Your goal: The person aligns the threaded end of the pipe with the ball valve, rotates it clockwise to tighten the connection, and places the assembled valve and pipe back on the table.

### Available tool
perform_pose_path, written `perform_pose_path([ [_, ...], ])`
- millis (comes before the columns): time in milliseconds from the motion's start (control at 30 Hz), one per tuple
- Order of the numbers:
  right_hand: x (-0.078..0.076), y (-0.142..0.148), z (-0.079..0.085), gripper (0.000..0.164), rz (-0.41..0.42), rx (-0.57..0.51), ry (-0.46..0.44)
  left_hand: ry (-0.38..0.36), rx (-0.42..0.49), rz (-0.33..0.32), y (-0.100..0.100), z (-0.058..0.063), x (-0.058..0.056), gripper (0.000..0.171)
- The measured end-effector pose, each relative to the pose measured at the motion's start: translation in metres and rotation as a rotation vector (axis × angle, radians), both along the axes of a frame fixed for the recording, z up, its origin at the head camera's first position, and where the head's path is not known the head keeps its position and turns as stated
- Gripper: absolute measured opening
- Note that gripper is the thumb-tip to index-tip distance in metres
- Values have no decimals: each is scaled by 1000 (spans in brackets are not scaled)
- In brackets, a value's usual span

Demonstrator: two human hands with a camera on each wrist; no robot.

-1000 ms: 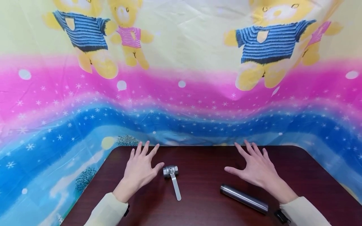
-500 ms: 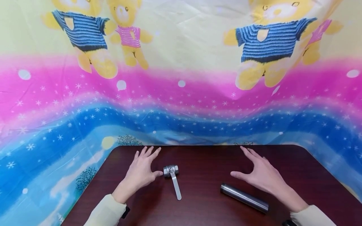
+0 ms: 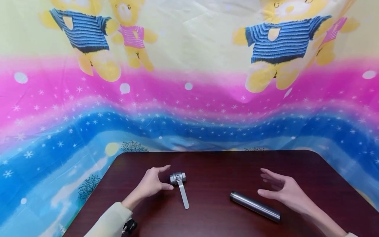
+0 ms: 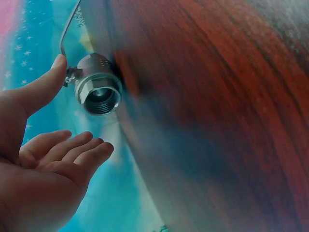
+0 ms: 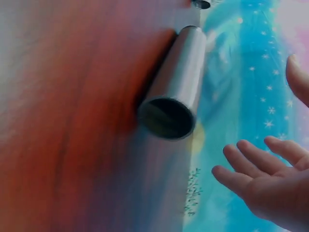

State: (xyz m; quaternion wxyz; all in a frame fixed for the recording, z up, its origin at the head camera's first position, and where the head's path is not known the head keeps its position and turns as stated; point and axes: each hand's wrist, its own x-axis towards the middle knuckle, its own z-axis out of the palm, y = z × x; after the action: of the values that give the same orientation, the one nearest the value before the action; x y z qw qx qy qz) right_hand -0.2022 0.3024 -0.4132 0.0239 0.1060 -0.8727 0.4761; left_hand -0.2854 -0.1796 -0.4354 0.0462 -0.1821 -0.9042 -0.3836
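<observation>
Where the silver, lever-handled metal valve lies: head view's lower centre; only my left wrist view shows its threaded bore.
Grey cylindrical metal tube: lower right there; only my right wrist view shows its dark hollow.
My left hand: thumb and fingers apart, beside the valve.
My right hand: likewise parted, near the tube.

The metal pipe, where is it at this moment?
In the head view, the metal pipe lies on the table, to the right of the valve and near the right hand.
</observation>
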Motion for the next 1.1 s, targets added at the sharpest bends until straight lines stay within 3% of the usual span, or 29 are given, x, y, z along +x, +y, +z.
perform_pose_path([
  [233,11,14,-9,81,81,-115,-166,-137,166,-59,0,-11,-8,80],
  [367,16,24,-16,81,117,-103,-232,-165,191,-82,4,-17,-10,79],
  [567,22,34,-29,77,156,-95,-338,-135,165,-86,11,-23,-10,77],
  [800,29,36,-43,72,150,-138,-373,-46,124,-56,14,-25,-12,71],
  [967,29,36,-48,71,140,-138,-378,-29,107,-34,16,-26,-13,68],
  [1100,29,36,-49,70,138,-134,-375,14,42,-5,19,-27,-14,65],
])
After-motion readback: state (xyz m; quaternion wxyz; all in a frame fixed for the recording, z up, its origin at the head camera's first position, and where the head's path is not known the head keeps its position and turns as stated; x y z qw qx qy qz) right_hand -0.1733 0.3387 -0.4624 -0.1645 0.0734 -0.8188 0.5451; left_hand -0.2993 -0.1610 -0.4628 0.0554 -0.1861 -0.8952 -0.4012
